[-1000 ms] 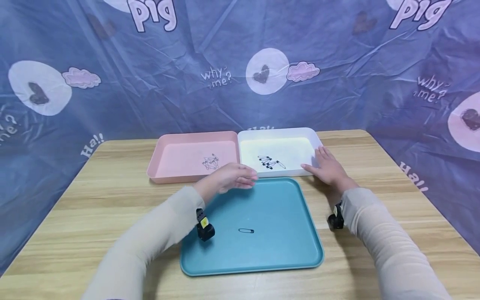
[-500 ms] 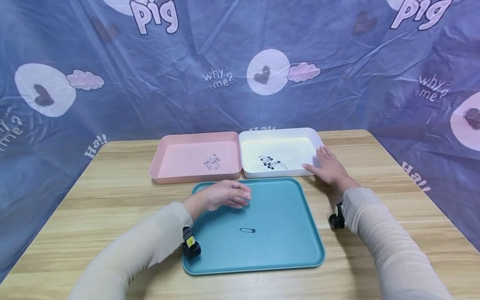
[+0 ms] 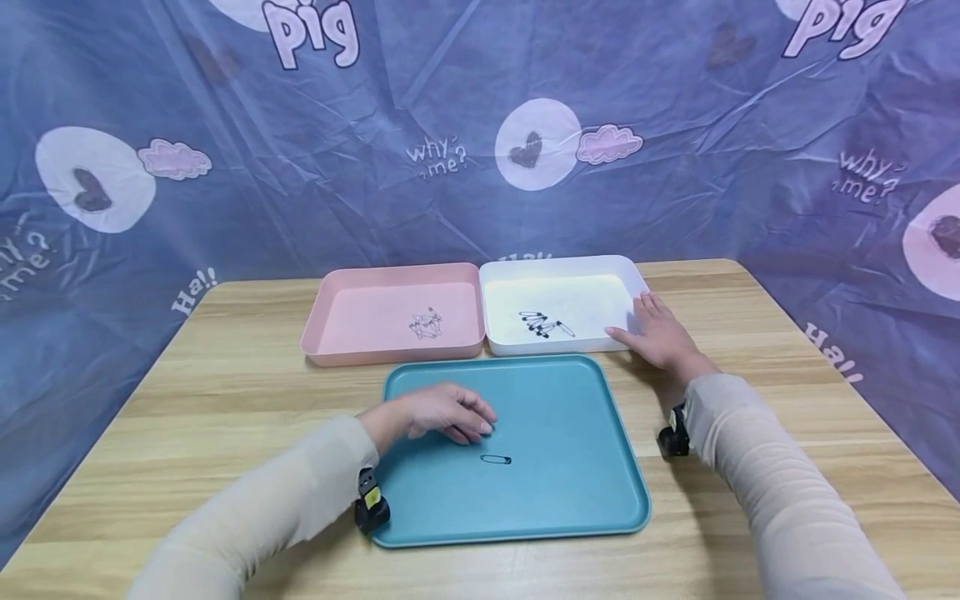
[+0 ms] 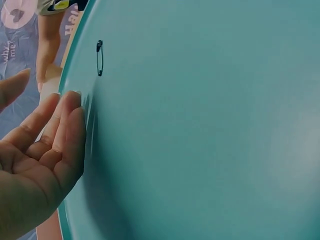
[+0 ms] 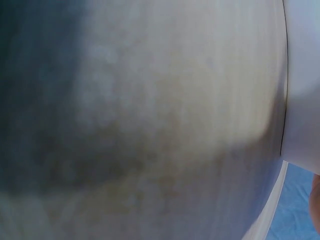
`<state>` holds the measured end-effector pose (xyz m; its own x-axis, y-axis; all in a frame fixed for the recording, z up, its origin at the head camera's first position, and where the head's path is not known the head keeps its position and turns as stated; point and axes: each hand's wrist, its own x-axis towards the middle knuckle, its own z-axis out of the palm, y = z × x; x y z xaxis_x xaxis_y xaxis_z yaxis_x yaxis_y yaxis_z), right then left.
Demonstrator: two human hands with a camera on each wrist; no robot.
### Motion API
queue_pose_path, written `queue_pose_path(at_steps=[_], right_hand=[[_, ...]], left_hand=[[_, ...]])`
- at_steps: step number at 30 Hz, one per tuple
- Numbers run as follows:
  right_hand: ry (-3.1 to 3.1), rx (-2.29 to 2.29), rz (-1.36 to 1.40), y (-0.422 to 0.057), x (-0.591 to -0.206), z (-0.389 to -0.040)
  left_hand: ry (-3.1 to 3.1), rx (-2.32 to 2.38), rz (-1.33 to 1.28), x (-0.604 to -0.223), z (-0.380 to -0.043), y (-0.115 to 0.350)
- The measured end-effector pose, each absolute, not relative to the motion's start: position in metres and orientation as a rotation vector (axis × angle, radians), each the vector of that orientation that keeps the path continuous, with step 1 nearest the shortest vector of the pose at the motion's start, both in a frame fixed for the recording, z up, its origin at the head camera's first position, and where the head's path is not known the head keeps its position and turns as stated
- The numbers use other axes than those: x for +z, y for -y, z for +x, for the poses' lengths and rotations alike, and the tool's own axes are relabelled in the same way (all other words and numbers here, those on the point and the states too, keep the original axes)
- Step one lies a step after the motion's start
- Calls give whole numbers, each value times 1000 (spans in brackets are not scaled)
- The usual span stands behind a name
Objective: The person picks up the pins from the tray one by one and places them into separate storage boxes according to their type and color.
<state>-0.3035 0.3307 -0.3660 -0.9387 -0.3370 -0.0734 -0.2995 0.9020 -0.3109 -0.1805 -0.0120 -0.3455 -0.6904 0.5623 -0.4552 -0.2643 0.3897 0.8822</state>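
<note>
One black safety pin [image 3: 496, 459] lies on the teal tray [image 3: 555, 492]; the left wrist view also shows this pin [image 4: 100, 58]. Just behind it my left hand [image 3: 447, 412] hovers above the tray, fingers loosely bent, nothing held. In the left wrist view the fingers [image 4: 70, 135] and thumb stand apart. My right hand [image 3: 660, 337] rests on the right front corner of the white box [image 3: 495, 346], thumb along its front edge. Several black safety pins [image 3: 545, 325] lie in that box. Only a sliver of the right hand shows in the right wrist view.
A pink box [image 3: 318, 333] stands left of the white one, touching it, with several silver-looking safety pins [image 3: 426, 324] inside. Both boxes sit behind the tray on a wooden table [image 3: 225, 392]. A printed blue cloth [image 3: 337, 183] hangs behind the table.
My left hand has come back from the front edge of the boxes, down over the tray toward the lone safety pin. My right hand has stayed on the white box.
</note>
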Motion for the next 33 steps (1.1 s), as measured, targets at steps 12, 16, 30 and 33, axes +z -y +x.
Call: queue_pose_path(at_steps=[12, 16, 30, 33], right_hand=[[-2933, -451, -480, -330, -365, -303], [-2931, -446, -482, -330, -364, -303], [-2930, -460, -468, -332, -368, -304], [-2924, -461, -471, -332, -368, -305]], left_hand=[[-2112, 1188, 392, -354, -170, 7], [-2161, 1136, 412, -357, -169, 5], [-2295, 1078, 378, -360, -163, -4], [-2309, 1079, 371, -359, -162, -4]])
